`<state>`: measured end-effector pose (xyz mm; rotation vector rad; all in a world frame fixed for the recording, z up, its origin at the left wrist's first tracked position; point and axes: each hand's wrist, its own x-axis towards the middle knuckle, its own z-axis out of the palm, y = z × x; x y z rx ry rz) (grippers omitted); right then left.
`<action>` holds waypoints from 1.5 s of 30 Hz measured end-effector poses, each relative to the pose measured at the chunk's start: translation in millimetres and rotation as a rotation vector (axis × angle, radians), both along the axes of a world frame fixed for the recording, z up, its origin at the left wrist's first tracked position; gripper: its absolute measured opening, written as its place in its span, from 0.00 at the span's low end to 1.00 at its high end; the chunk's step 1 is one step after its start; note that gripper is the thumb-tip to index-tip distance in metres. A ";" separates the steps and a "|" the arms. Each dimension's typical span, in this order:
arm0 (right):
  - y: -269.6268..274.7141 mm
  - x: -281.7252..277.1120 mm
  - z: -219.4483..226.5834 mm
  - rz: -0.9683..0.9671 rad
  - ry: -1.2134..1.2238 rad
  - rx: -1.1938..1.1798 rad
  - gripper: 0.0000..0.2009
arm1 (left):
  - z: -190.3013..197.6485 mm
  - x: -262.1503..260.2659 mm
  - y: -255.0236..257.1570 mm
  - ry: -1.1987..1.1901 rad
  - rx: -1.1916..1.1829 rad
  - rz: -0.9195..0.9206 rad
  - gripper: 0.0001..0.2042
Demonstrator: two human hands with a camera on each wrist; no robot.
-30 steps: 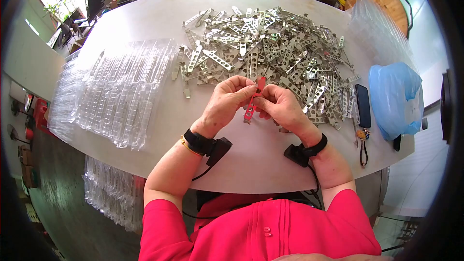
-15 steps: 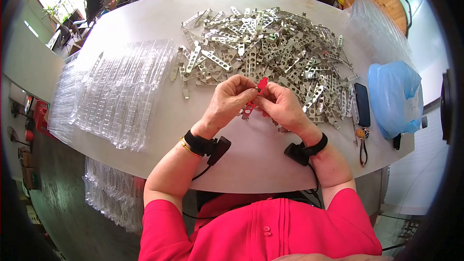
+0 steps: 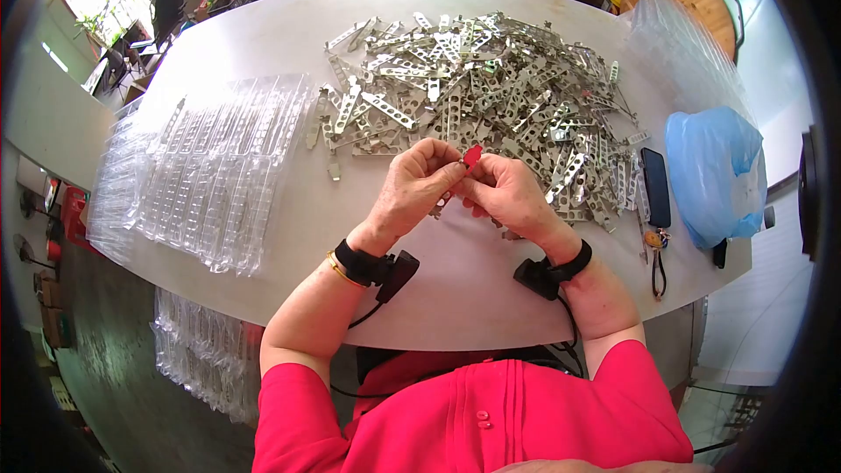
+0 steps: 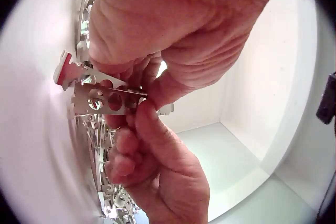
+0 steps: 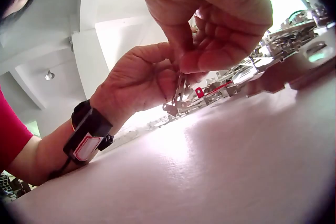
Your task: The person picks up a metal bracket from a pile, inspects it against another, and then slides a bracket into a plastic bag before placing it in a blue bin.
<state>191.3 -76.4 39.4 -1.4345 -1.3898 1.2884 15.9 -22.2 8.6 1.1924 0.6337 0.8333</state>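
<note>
Both hands meet over the table just below the metal pile. The left hand (image 3: 407, 188) pinches a perforated metal strip (image 4: 107, 98) between thumb and fingers. From the other side the right hand (image 3: 517, 201) pinches it too, its thumb and fingertips close to the left ones. A red end (image 3: 473, 156) of the piece shows above the fingertips in the head view. In the left wrist view two perforated lengths lie at a slight angle to each other. Fingers hide the middle of the piece.
A large heap of perforated metal strips (image 3: 491, 79) spreads behind the hands. Clear plastic trays (image 3: 219, 166) stand stacked at the left. To the right lie a phone (image 3: 655, 187), keys (image 3: 657, 241), a blue plastic bag (image 3: 714, 177) and more clear plastic (image 3: 688, 52).
The red piece has tilted between the fingers, and less of its length shows in the head view. Both hands stay in nearly the same place.
</note>
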 end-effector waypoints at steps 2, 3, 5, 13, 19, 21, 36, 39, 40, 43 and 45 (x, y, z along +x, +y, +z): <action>-0.4 -0.1 -0.6 -0.001 0.018 0.017 0.10 | -0.9 -0.6 0.4 0.008 -0.020 0.013 0.08; -1.1 -0.2 1.5 -0.001 0.003 0.026 0.10 | -0.3 -1.0 0.4 0.008 -0.020 0.013 0.08; -2.1 0.6 5.9 0.000 -0.013 0.035 0.10 | 2.5 -1.8 0.0 -0.020 -0.022 0.017 0.08; 6.1 9.7 -0.2 -0.145 0.039 0.308 0.10 | 10.8 -0.1 -4.1 -0.027 -0.030 0.018 0.08; 2.9 9.5 3.2 -0.067 0.100 0.241 0.06 | 10.5 1.6 -6.1 -0.066 0.008 -0.025 0.08; 3.3 10.1 2.1 -0.075 0.131 0.228 0.06 | 12.0 1.4 -6.4 -0.072 0.002 -0.031 0.09; 8.3 22.7 3.7 -0.357 0.320 0.392 0.08 | 14.7 -9.4 1.1 -0.112 0.121 0.090 0.24; 8.6 25.8 4.8 -0.346 0.367 0.419 0.08 | 13.7 -8.3 1.9 -0.086 0.128 0.043 0.28; 8.7 25.8 5.0 -0.346 0.367 0.418 0.08 | 15.0 -7.4 0.5 -0.086 0.083 0.024 0.28; 8.8 26.5 4.7 -0.359 0.369 0.426 0.07 | 11.5 -5.4 0.6 -0.124 0.042 -0.006 0.27; 9.6 27.0 4.5 -0.364 0.359 0.424 0.07 | 8.4 -5.0 1.9 -0.164 0.048 -0.016 0.26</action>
